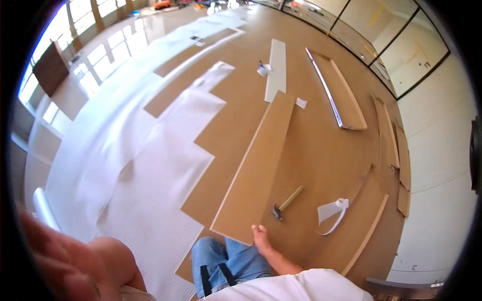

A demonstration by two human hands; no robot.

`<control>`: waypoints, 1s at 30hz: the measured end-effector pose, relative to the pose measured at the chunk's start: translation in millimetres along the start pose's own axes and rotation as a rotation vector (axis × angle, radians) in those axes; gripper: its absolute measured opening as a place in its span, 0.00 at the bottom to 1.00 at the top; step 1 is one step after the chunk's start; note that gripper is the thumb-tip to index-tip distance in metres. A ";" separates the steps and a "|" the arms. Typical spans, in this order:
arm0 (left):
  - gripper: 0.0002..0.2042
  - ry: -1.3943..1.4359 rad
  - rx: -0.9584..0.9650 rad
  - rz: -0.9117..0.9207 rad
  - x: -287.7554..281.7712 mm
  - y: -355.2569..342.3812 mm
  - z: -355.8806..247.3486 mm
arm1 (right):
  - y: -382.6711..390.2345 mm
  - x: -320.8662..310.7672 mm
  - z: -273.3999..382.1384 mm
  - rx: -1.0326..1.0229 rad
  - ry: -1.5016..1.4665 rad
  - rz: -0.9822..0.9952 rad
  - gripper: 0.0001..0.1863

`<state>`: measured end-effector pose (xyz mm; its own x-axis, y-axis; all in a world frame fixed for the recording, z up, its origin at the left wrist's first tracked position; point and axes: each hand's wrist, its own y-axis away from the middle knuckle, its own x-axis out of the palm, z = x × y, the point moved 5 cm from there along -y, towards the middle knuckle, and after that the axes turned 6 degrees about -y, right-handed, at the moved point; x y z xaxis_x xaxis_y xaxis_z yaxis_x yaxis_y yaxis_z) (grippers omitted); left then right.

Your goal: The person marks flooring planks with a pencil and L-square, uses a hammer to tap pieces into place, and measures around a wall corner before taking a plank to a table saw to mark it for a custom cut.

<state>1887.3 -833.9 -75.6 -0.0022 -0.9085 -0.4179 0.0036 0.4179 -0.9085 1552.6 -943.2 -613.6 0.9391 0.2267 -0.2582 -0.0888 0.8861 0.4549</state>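
A long laminate plank [258, 165] is being held at its near end by the right hand [260, 236], with the fingers laid flat on the top face and pressed against the board's corner. The plank, light brown with a pale edge strip, is lying loose and slantwise across the laid brown floor [321, 150], just right of the white foam underlay [145, 170]. A hammer [286, 203] is lying just beside it, near a curled white strip [332, 213]. More planks [344, 95] are lying farther off. The left hand [60, 261] is being shown only as a large blur at the lower left edge; its grip cannot be told. Blue-jeaned knees [226, 263] are being partly cut off below.
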 end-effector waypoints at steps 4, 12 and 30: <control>0.09 -0.194 -0.024 -0.062 -137.4 17.0 -7.8 | 31.9 -4.3 32.3 -0.044 0.214 -0.014 0.15; 0.10 -0.517 -0.122 -0.143 -342.1 67.0 -114.4 | 85.0 12.1 -17.0 0.001 0.034 0.179 0.22; 0.13 -0.656 -0.162 -0.176 -445.5 108.2 -287.4 | 110.3 -15.6 -52.2 0.133 -0.495 0.508 0.14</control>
<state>1601.3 -383.0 11.6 0.6158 -0.7557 -0.2228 -0.0907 0.2129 -0.9729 1510.8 -827.9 -603.9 0.8355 0.3599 0.4152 -0.5431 0.6558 0.5244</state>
